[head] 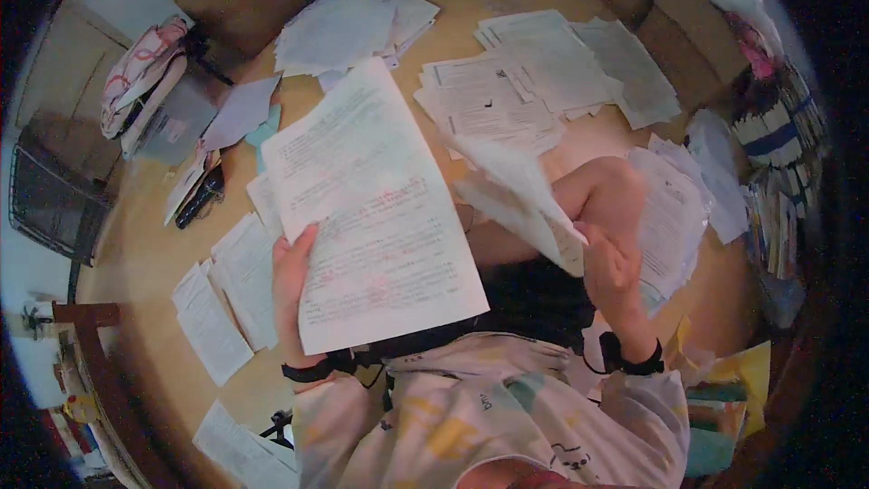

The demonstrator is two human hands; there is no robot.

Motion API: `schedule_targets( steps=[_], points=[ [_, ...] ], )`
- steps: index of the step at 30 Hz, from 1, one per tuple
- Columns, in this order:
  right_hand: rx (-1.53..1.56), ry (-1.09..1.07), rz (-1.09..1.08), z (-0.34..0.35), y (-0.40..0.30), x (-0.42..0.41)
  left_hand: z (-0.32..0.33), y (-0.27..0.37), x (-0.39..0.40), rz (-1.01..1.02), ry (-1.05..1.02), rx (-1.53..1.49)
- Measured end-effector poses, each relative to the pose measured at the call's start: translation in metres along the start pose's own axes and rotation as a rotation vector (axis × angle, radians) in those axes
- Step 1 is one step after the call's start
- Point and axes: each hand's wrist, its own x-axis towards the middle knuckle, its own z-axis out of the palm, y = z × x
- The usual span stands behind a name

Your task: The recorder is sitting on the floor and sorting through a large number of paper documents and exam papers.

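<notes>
My left hand grips a large printed sheet by its left edge, thumb on top. The sheet bears printed text with red handwritten marks and is held up over my lap. My right hand pinches the edge of some folded white paper, which tilts away to the upper left and looks blurred. This paper hangs over my bare leg and partly covers it. Both wrists carry black bands. Behind the large sheet, part of the floor and of other papers is hidden.
Paper piles lie on the floor ahead: a left stack, a printed stack and sheets at right. More papers sit beside my right leg, others at left. Books line the right; a black mesh basket stands left.
</notes>
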Motion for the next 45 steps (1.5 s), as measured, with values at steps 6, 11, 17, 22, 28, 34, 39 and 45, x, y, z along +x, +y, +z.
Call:
schedule_targets(
  steps=[6,11,17,22,28,34,39,45],
  points=[
    [0.096,-0.122,0.297,-0.023,-0.024,-0.017,0.008,0.009,-0.004,0.029,-0.067,-0.174],
    [0.111,0.167,0.662,-0.008,-0.023,-0.042,0.025,0.0,-0.008,-0.012,-0.059,0.149],
    [0.061,0.255,0.741,-0.006,-0.015,-0.086,0.065,-0.055,-0.013,-0.133,-0.39,0.204],
    [0.005,-0.024,0.736,-0.029,-0.029,-0.091,0.091,-0.092,-0.022,-0.19,-0.541,0.186],
    [0.317,-0.035,0.354,-0.039,-0.014,-0.061,0.095,-0.12,-0.018,-0.43,-0.567,0.043],
    [0.697,-0.158,1.119,-0.028,0.019,-0.085,0.1,-0.121,-0.019,-0.411,-0.614,0.004],
    [0.979,-0.393,1.278,-0.025,0.011,-0.074,0.103,-0.119,-0.015,-0.351,-0.626,0.134],
    [0.953,-0.519,1.213,-0.023,0.005,-0.066,0.1,-0.123,-0.005,-0.307,-0.497,0.135]
  ],
)
